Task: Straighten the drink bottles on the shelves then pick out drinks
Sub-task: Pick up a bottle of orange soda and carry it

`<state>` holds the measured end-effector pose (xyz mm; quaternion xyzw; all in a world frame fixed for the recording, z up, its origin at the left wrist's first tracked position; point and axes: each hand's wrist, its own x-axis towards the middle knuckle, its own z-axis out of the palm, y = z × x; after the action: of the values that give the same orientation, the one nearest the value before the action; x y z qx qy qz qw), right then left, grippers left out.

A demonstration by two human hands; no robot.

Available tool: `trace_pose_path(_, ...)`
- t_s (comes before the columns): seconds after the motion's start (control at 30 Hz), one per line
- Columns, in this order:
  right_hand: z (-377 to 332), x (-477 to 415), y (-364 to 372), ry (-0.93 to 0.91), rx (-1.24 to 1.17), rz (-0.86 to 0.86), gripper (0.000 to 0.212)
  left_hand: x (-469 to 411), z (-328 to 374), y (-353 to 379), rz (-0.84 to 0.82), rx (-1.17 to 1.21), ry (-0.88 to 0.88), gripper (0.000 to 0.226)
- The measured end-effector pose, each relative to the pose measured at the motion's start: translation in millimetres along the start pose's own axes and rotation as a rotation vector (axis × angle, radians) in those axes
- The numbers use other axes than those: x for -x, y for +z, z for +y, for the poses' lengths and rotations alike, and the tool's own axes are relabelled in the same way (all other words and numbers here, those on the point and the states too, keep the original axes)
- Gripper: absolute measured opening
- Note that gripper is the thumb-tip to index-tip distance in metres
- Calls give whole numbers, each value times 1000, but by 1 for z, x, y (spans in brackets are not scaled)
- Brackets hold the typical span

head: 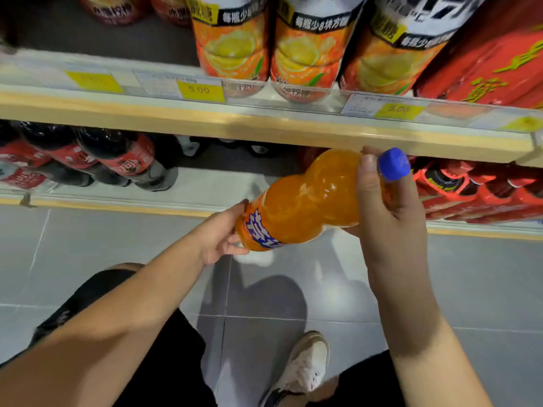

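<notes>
Orange soda bottle (305, 204) is off the shelves, held in both hands and tilted, blue cap (393, 164) up and to the right, base down-left. It hangs in front of the lower shelf (205, 186), just under the wooden edge of the upper shelf (264, 124).

Right hand (388, 207) wraps the neck and shoulder just below the cap, thumb laid up the front. Left hand (223, 236) cups the lower body at the blue-and-white label (261, 230), thumb on top, fingers underneath. Both grips are closed on the bottle.

Handling, as a judgement: it looks full, so fairly heavy for its size. Plastic, waisted body, stiff enough while sealed, smooth and likely a bit slippery on the bulges. Best holds are the narrow waist or the neck under the cap; supporting the base end helps when it is tilted like this. Not fragile, but it is carbonated, so no shaking.

Around it: orange-lemon drink bottles (232, 45) in a row on the upper shelf with a yellow price tag (199, 90) below them, cola bottles (117, 154) at left on the lower shelf, red drink packs (470, 189) at right. The gap between the cola and the red packs looks like the likely slot, though I cannot tell whether the bottle is going in or being picked out.
</notes>
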<state>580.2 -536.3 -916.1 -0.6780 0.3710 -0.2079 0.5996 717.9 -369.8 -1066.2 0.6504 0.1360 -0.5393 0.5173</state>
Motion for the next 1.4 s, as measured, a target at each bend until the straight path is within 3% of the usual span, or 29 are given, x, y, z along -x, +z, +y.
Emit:
trace_pose_path(0.23, -119, 33, -53, 104, -30, -113, 37, 137, 41, 16, -2, -56, -65, 54)
trace_pose_path(0.43, -268, 67, -97, 6, 64, -274, 34, 277, 99, 31, 0, -63, -95, 53)
trace_pose_path(0.67, -422, 119, -129, -122, 140, -117, 56, 432, 173, 49, -53, -101, -80, 56)
trace_pose_path(0.77, -464, 144, -138, -199, 115, -9, 56, 475, 198, 54, -92, -172, -50, 53)
trace_pose_path(0.97, -509, 178, -173, -286, 157, 56, 22, 520, 231, 80, -125, -240, 109, 52)
trace_pose_path(1.17, -517, 196, -241, -319, 210, 59, 29, 534, 241, 133, -144, -363, 151, 50)
trace_pose_path(1.3, -509, 197, -296, -297, 187, 133, 26, 543, 245, 189, -248, -457, 164, 55)
trace_pose_path(1.4, -501, 195, -339, -288, 152, 180, 37, 543, 251, 235, -281, -524, 187, 61)
